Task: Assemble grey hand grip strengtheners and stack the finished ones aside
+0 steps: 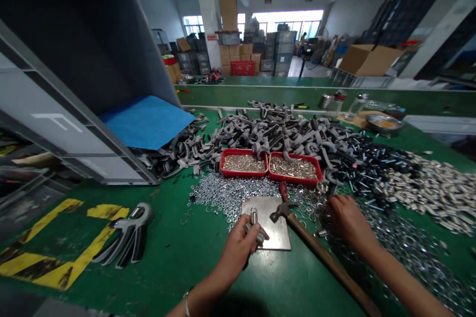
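Note:
My left hand (pixel 241 242) is closed round a grey clamp part with a threaded bolt (pixel 254 216) sticking up from it, held over a square steel plate (pixel 273 230) on the green table. My right hand (pixel 344 218) rests knuckles-up on the spread of small washers (pixel 375 230) to the right of the plate; its fingers curl down into them, and what they hold is hidden. A claw hammer (pixel 297 225) with a wooden handle lies between my hands, its head on the plate.
Two red trays (pixel 243 152) (pixel 319 171) of small metal parts stand behind the plate. A heap of grey-black clamp parts (pixel 282 131) fills the table's far side, bolts (pixel 427 188) lie right. A tipped grey crate (pixel 74 124) stands left, a few finished clamps (pixel 130 235) nearby.

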A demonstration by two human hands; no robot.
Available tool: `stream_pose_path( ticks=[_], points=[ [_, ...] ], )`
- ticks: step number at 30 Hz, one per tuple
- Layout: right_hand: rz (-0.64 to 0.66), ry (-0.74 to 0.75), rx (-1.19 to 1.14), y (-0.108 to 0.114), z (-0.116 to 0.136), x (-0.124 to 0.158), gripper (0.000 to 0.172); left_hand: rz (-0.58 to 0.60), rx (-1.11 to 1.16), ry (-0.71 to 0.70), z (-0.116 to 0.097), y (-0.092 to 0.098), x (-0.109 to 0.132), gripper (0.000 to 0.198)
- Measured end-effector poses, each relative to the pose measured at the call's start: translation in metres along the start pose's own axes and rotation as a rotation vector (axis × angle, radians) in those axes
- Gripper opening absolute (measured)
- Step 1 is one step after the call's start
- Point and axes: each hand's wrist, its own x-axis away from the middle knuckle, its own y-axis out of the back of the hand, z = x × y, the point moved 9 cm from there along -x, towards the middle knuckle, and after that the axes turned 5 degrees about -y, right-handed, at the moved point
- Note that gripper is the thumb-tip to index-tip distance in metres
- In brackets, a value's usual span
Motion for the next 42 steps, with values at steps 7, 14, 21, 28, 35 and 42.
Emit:
stream_pose_path(
  ticks=[7,14,21,28,35,42],
  points=[
    [0.347,-0.359,-1.085,-0.026,0.102,0.05,0.027,-0.04,-0.107,-0.188,-0.036,-0.014,0.008,0.032],
    [0.481,-0.451,-1.564,-0.065,0.165,0.055,0.031,-0.049,-0.285,-0.28,-0.046,-0.014,0.02,0.028],
    [0.467,-0.379,-1.482,-0.058,0.174,0.056,0.032,-0.086,-0.293,-0.247,-0.041,-0.008,0.02,0.028],
    [0.12,-0.059,-0.961,-0.009,0.167,0.061,0.012,-0.076,-0.225,-0.266,-0.048,-0.016,0.027,0.029],
    [-0.011,0.399,-0.522,0.001,0.191,0.062,0.039,-0.138,-0.109,-0.139,-0.033,-0.004,0.024,0.036],
    [0.22,0.179,-0.087,-0.012,0.073,0.039,0.034,-0.156,-0.205,-0.188,-0.024,0.008,0.009,0.032]
  ],
)
